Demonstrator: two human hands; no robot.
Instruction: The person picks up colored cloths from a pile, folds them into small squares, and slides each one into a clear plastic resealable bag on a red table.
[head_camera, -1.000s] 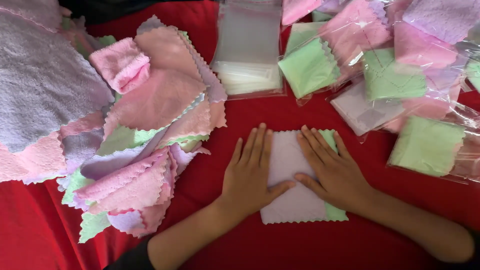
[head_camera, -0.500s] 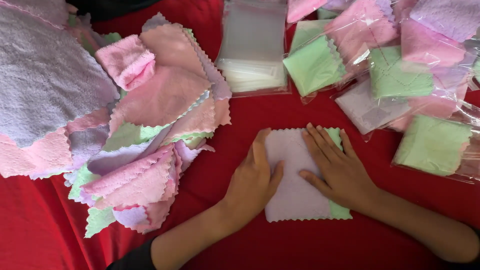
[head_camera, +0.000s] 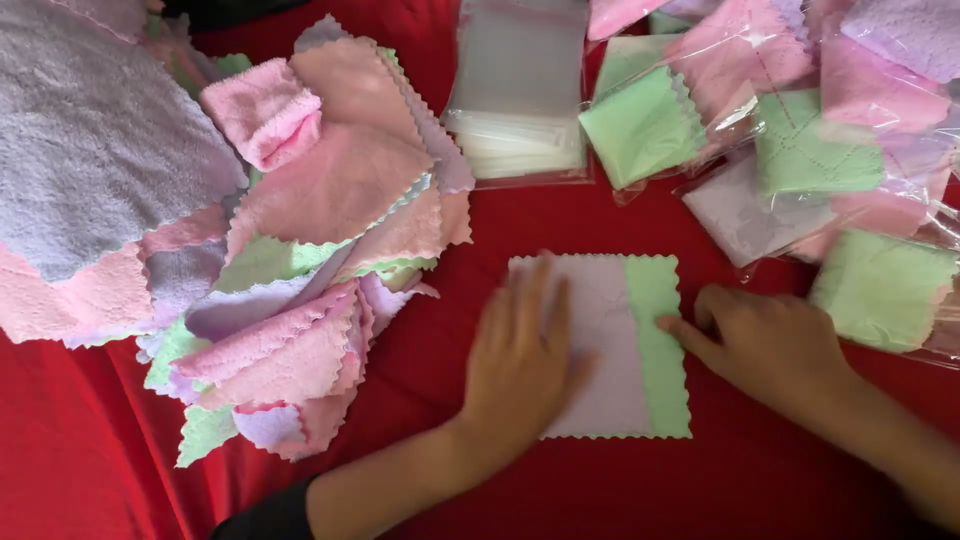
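Observation:
On the red cloth surface lies a pale lilac cloth (head_camera: 612, 330) with zigzag edges, stacked on a green cloth (head_camera: 660, 350) whose right strip shows. My left hand (head_camera: 520, 360) rests flat on the left part of the lilac cloth, fingers spread slightly. My right hand (head_camera: 765, 340) sits at the stack's right edge, its fingertips touching the green strip. Neither hand grips anything.
A loose heap of pink, lilac and green cloths (head_camera: 310, 260) lies at the left, beside a large lilac towel (head_camera: 90, 140). A stack of clear plastic bags (head_camera: 518, 100) sits at the back centre. Several bagged cloths (head_camera: 800, 150) crowd the back right.
Both hands had lain side by side on the cloth stack. My left hand slid leftward and my right hand slid rightward to the edge, uncovering the middle and the green strip.

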